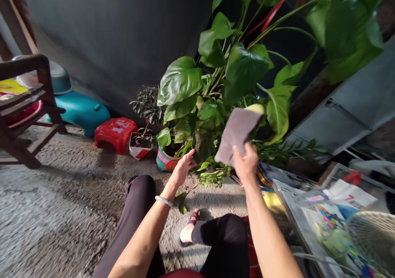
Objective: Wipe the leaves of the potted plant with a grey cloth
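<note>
My right hand [246, 163] is closed on a grey cloth [237, 132], holding it up in front of the large leaves of a potted plant [182, 80]. A pale yellow patch [256, 108] shows at the cloth's upper edge. Lower and to the left, my left hand [184, 167] reaches to the edge of a dark hanging leaf [203, 142]. Its thumb and fingers are apart; whether they touch that leaf I cannot tell. Behind this hand stands a green pot [166, 161] with a red and pink band. A pale bangle [164, 200] circles my left wrist.
At left are a wooden chair [27, 105], a turquoise animal-shaped seat [80, 109], a red stool [116, 134] and a small potted shrub [140, 144]. A cluttered table [293, 218] with a woven basket [375, 232] stands close on my right. A dark wall [123, 35] rises behind.
</note>
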Available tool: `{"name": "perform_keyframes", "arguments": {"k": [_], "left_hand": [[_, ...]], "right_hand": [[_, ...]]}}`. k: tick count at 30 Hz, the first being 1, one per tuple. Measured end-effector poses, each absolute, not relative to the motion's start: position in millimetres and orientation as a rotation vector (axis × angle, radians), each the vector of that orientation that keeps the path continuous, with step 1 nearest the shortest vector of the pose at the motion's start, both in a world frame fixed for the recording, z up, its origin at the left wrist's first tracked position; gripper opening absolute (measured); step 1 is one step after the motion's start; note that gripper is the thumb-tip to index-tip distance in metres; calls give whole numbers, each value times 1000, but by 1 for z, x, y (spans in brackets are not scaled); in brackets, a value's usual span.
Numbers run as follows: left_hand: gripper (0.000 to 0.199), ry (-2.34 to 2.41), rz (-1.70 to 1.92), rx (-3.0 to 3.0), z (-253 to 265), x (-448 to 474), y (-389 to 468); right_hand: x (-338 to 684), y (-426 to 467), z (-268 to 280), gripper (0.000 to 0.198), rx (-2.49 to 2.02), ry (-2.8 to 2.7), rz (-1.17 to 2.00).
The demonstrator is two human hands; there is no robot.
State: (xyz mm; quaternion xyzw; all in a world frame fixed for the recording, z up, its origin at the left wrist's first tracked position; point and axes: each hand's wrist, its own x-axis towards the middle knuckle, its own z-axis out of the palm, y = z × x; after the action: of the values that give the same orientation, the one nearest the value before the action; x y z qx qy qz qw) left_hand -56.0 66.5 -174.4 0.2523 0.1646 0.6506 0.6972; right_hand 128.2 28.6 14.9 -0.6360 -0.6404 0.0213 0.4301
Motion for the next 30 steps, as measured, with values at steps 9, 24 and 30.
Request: {"name": "perform_keyframes", "arguments": {"k": [9,24,30], "left_hand": [[60,354,1482,464,-177,-57,71],[68,409,1496,583,-179,-57,71],[67,394,1505,601,-177,-53,68]], "right_hand": [[140,-14,-39,47,-1408,-1717,54],[204,-9,-2,56,-1703,-1599,296],[215,40,66,67,-1691,-1317,-442]]}}
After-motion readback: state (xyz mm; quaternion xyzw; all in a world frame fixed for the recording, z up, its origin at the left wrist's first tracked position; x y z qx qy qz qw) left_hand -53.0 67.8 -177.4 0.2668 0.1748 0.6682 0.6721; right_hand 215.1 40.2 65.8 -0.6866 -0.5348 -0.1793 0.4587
